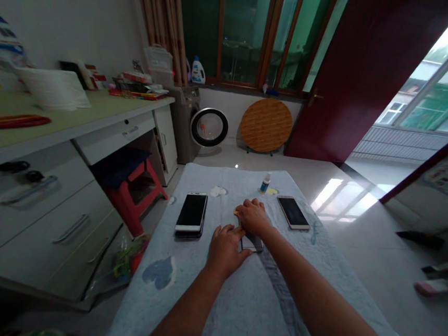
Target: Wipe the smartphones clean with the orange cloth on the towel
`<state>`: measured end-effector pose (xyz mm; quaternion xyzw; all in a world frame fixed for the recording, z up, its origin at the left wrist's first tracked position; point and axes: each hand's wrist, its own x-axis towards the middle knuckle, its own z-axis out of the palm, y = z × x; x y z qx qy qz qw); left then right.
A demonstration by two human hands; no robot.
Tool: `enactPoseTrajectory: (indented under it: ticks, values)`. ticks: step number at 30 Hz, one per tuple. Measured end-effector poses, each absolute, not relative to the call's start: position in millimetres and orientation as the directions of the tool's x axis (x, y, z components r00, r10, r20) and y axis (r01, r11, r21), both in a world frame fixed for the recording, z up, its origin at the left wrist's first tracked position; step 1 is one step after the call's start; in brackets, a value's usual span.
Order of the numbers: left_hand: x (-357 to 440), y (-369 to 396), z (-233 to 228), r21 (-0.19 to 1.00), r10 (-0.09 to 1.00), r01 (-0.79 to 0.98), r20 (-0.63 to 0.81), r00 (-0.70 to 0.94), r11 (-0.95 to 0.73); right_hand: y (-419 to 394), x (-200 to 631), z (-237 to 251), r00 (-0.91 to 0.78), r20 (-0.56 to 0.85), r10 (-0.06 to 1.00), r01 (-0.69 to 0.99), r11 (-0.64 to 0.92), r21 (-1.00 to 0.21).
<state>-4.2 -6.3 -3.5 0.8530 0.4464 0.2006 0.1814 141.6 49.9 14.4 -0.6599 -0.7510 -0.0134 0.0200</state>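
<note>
A smartphone [251, 244] lies on the pale blue cloth [236, 313], mostly hidden under both hands; only its lower part shows. My left hand [226, 249] grips it from the left, with the thumb across its near end and the fingers along its side. On its far part presses my right hand [253, 217], fingers curled over a small tan, cloth-like piece [236, 212] whose edge peeks out at the left. A white-framed phone [192, 212] rests on a dark one to the left. Another phone [293, 212], gold-edged, lies at the right. Behind it stands a small spray bottle [265, 183].
A desk [125, 114] with drawers runs along the left, a red stool [135, 189] beneath it. Further back are a washing machine [186, 124] with its round door swung out, a round wooden tabletop [266, 125] against the wall, and a dark red door [341, 69].
</note>
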Motion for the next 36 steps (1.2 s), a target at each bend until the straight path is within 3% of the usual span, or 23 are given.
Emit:
enactPoseTrajectory:
  ticks: [14, 28, 36]
  values:
    - [-4, -5, -6, 0.483, 0.841, 0.7, 0.174, 0.513, -0.527, 32, 192, 9, 0.113, 0.006, 0.994, 0.991, -0.112, -0.074]
    - [-3, -5, -7, 0.471, 0.844, 0.709, 0.177, 0.506, -0.525, -61, 173, 4, 0.093, 0.018, 0.996, 0.983, -0.089, -0.163]
    - [-4, -5, -7, 0.462, 0.833, 0.702, 0.18, 0.524, -0.542, -51, 160, 6, 0.144, 0.092, 0.985, 0.985, -0.133, -0.109]
